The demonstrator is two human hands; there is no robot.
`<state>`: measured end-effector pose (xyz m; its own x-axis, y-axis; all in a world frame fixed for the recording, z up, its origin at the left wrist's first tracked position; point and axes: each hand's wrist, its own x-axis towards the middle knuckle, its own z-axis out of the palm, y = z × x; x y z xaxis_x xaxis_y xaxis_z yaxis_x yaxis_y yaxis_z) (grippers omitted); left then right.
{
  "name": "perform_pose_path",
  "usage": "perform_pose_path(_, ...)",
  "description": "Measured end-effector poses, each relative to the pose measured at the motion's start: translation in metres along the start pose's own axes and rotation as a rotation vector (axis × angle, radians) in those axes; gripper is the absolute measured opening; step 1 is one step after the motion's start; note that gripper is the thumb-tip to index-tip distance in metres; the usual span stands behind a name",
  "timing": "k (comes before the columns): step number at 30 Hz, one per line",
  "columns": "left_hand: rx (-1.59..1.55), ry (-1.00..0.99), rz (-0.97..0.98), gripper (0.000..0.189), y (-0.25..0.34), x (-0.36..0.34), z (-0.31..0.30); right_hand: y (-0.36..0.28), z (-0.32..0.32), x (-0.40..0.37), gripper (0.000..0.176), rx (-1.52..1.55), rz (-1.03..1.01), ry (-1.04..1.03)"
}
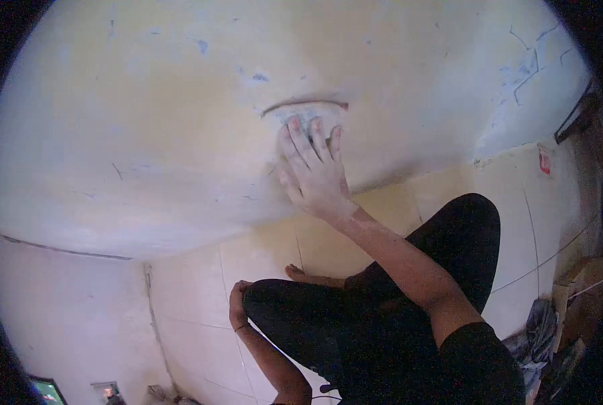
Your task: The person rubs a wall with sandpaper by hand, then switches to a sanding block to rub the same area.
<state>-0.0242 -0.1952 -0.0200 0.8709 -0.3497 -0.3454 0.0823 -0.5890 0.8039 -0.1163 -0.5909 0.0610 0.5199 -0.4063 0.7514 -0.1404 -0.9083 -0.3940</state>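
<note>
My right hand [315,169], dusted white, lies against the pale wall [166,121] with its fingers spread. Under the fingertips it presses a thin, whitish sheet [325,111] that looks like sandpaper; the upper edge curls away from the wall and the lower part is hidden by the hand. My left hand [238,304] is wrapped round my bent knee [264,297], away from the wall, and its fingers are partly hidden.
Tiled floor [200,297] runs along the wall's foot, with my bare foot [294,273] close by. A cardboard box [581,290] and a dark plastic bag [539,327] sit at the right. Scratches and chipped patches mark the wall.
</note>
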Motion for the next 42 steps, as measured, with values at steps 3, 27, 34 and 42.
perform_pose_path(3,0.165,-0.013,0.161,0.031,-0.013,0.012,-0.002,0.023,0.031,-0.053,0.062,0.010,-0.070,-0.175)
perform_pose_path(27,0.225,0.499,0.300,0.018,-0.007,-0.004,0.010,0.037,0.047,-0.076,0.061,-0.013,-0.082,-0.210)
perform_pose_path(34,0.457,0.531,0.349,0.016,0.057,-0.100,0.054,0.000,0.005,-0.010,0.062,-0.046,-0.005,-0.053)
perform_pose_path(42,0.547,-0.830,0.627,0.021,0.103,-0.182,0.169,0.022,0.040,-0.065,0.061,-0.093,-0.053,-0.133)
